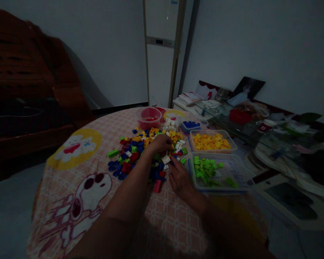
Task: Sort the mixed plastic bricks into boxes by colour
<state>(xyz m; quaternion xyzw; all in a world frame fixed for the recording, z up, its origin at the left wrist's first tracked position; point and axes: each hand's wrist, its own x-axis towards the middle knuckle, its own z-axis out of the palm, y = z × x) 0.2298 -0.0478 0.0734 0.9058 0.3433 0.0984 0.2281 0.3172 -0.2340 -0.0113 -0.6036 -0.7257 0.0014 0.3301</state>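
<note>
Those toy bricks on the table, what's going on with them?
A person is handling a mixed pile of toy bricks on a patterned tablecloth. The left hand is over the pile, and the right hand is at its edge, near a white brick. It's too dark to tell if either holds one. Green bricks, yellow bricks and blue bricks sit in separate plastic boxes, with red pieces in a round tub. Many bricks are still loose.

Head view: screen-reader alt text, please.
The left hand and right hand work at a pile of mixed toy bricks on a patterned tablecloth. Clear boxes at right hold green bricks, yellow bricks and blue bricks; a pink tub stands beyond the pile.
</note>
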